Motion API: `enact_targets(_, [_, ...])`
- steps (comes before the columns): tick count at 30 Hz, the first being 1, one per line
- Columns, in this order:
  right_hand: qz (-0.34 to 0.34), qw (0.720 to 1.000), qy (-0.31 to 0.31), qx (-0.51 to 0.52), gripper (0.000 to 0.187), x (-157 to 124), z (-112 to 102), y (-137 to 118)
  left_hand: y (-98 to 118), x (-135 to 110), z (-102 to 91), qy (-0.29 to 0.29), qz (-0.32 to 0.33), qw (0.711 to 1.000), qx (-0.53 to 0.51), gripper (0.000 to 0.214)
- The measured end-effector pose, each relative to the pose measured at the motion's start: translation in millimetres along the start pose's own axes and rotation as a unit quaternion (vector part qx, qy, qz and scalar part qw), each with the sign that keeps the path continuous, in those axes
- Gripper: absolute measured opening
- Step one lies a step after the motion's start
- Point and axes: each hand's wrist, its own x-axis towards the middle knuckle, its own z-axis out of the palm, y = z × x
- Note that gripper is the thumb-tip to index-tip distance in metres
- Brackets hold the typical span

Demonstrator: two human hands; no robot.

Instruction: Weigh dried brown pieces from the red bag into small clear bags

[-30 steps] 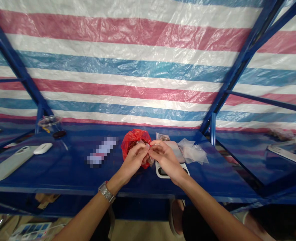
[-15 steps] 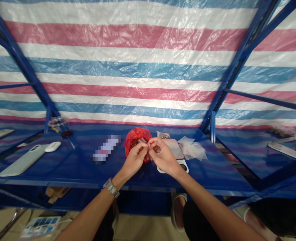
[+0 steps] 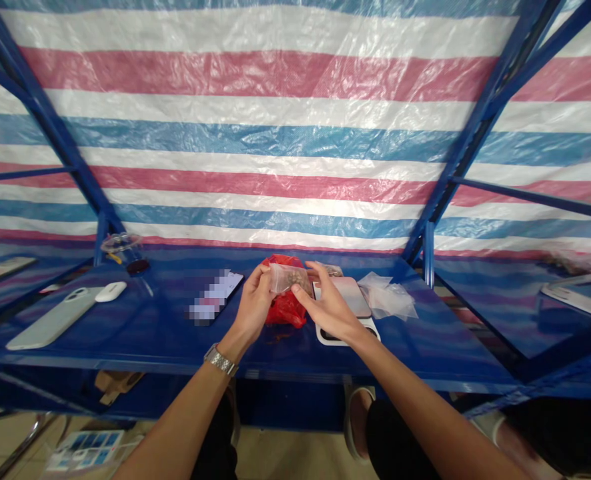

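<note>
My left hand (image 3: 256, 297) pinches the left end of a small clear zip bag (image 3: 289, 277) with brown bits in its lower part. At the bag's other end is my right hand (image 3: 331, 303), its thumb on the front and its fingers curved around the right edge. Just behind and below the zip bag sits a crumpled red plastic bag (image 3: 286, 310), partly hidden. Close to my right hand is a white scale (image 3: 353, 297) with a flat metal-coloured pan. Another small filled zip bag (image 3: 331, 269) lies behind the scale.
Flat clear bags (image 3: 388, 297) lie right of the scale. Toward the left are a phone (image 3: 218, 297) with a lit screen, a pale green phone (image 3: 50, 320), a white earbud case (image 3: 111, 291) and a clear cup (image 3: 128, 250). Blue posts (image 3: 428, 253) frame the blue shelf (image 3: 175, 347).
My hands have moved apart from a close pinch over the red bag. The filled zip bag is now stretched between them in plain view, and the red bag's opening is more covered.
</note>
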Motion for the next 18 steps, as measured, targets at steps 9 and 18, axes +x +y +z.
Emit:
enact_targets(9, [-0.007,0.995,0.087,-0.039,0.059,13.6,22.5,28.3,-9.8,1.8,-16.8,0.015,0.169,0.919,0.356,0.044])
enact_targets(18, [-0.059,0.99,0.053,-0.113,0.053,12.2,31.4,28.3,-25.7,8.7,-31.0,-0.084,0.16,0.854,0.488,0.038])
